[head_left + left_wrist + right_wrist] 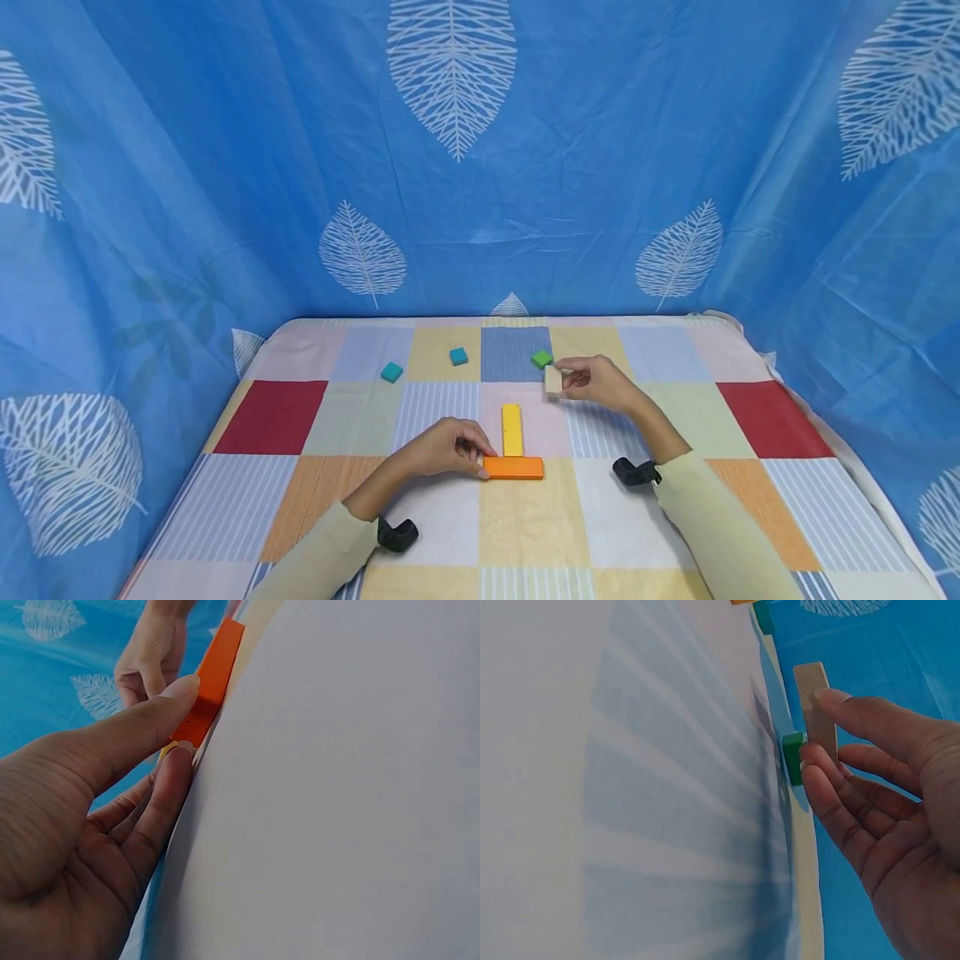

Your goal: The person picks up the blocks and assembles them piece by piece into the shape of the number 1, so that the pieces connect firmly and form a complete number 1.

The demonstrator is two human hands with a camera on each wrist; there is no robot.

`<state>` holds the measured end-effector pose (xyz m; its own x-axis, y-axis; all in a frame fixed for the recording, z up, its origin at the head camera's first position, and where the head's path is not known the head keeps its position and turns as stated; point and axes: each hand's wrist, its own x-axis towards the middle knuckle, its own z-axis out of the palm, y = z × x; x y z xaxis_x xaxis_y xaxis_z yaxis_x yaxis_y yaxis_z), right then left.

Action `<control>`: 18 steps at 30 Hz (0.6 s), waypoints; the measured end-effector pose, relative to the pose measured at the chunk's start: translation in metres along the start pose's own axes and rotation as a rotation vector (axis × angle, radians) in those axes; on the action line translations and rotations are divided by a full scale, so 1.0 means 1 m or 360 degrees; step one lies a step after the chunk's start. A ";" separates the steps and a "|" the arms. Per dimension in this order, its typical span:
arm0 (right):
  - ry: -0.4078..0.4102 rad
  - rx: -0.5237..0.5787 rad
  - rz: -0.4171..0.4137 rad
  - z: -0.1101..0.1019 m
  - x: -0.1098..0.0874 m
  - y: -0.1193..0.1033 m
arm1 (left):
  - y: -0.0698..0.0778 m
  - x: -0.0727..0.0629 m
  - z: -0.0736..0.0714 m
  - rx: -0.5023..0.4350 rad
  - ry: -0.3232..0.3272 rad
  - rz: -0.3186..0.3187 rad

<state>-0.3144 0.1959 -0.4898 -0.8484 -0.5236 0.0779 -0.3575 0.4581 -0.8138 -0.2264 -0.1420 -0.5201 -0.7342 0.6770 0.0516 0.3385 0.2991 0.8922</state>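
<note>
An orange rectangular block point(516, 468) lies crosswise on the patchwork cloth. My left hand point(447, 447) pinches its left end between thumb and fingers, the thumb point(180, 688) showing on its near face in the left wrist view. From the far side of the orange block, a yellow block point(512, 429) extends lengthwise away from me. Farther right, my right hand point(596, 383) holds a plain wooden block point(552, 381) between thumb and fingertips. In the right wrist view that wooden block point(817, 712) stands upright in the pinch, overlapping a green block point(793, 759) behind it.
Toward the back of the cloth point(360, 417) lie a small green block point(542, 359), a blue block point(458, 357) and a teal block point(392, 372). A blue leaf-patterned curtain point(570, 208) rises behind and on both sides. Each wrist wears a black device point(636, 472).
</note>
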 end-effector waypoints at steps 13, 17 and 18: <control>-0.0024 0.0103 -0.0045 0.019 0.011 -0.011 | 0.001 0.000 0.002 -0.0004 0.0005 -0.0040; -0.0034 0.0077 -0.0067 0.024 0.015 -0.014 | 0.000 0.001 0.001 -0.0002 0.0008 -0.0029; -0.0037 0.0071 -0.0067 0.025 0.017 -0.015 | 0.000 0.001 0.001 0.0000 0.0008 -0.0030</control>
<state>-0.3132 0.1622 -0.4908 -0.8235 -0.5584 0.0998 -0.3745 0.4030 -0.8351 -0.2268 -0.1404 -0.5210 -0.7433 0.6680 0.0372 0.3249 0.3118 0.8929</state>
